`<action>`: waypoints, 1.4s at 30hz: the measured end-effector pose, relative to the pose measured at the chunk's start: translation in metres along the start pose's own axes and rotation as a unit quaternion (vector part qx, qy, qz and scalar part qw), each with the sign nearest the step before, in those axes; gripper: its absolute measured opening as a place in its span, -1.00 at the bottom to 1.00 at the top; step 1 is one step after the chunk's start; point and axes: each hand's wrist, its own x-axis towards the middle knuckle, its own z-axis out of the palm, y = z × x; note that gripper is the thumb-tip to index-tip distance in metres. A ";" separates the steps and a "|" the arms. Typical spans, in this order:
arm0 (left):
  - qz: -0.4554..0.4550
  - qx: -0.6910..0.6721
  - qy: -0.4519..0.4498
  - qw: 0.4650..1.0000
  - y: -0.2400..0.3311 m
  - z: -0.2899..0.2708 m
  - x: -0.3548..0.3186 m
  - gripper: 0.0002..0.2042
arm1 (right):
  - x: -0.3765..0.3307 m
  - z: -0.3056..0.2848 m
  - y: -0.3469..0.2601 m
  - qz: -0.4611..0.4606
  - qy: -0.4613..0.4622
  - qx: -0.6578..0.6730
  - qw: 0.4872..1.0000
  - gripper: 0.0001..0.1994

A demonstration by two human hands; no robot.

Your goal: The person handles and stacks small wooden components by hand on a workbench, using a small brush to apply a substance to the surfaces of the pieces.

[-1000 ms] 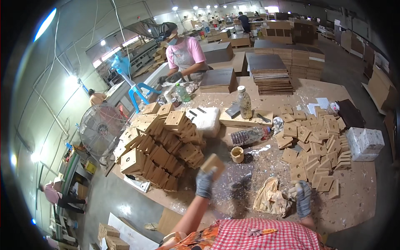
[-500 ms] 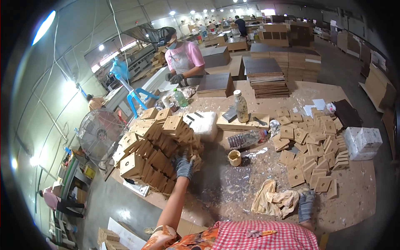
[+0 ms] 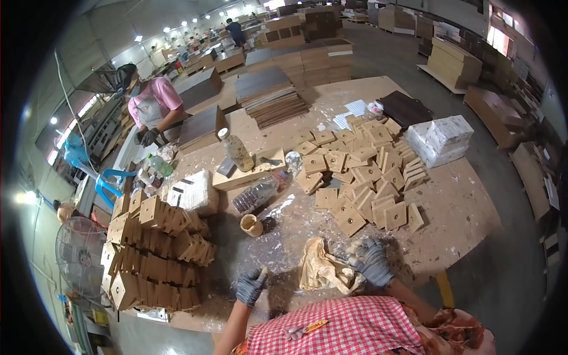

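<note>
My gloved left hand (image 3: 251, 286) hangs empty, fingers loosely curled, right hand (image 3: 371, 260) grips the crumpled rag (image 3: 324, 271); assembled blocks (image 3: 155, 254) stacked, many flat squares (image 3: 361, 177) remain.

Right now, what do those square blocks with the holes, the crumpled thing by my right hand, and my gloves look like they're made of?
Square blocks: probably fibreboard or similar pressed wood, judging by the uniform tan, matte, unpainted faces and sawn edges. Crumpled thing: looks like a soft, stained tan rag or paper, folded loosely. Gloves on the left hand and right hand: grey knit fabric, speckled and worn.
</note>
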 end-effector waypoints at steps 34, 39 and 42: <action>0.263 0.440 -0.054 0.857 0.156 0.208 0.103 -0.40 | 0.013 0.000 0.036 0.220 0.132 0.451 0.855 -0.60; 0.356 0.457 0.016 0.815 0.125 0.213 0.107 -0.49 | 0.020 -0.019 0.025 0.160 0.084 0.160 0.970 -0.57; 0.393 0.467 0.012 0.792 0.122 0.219 0.105 -0.55 | 0.028 -0.029 -0.006 0.068 0.129 0.084 0.986 -0.62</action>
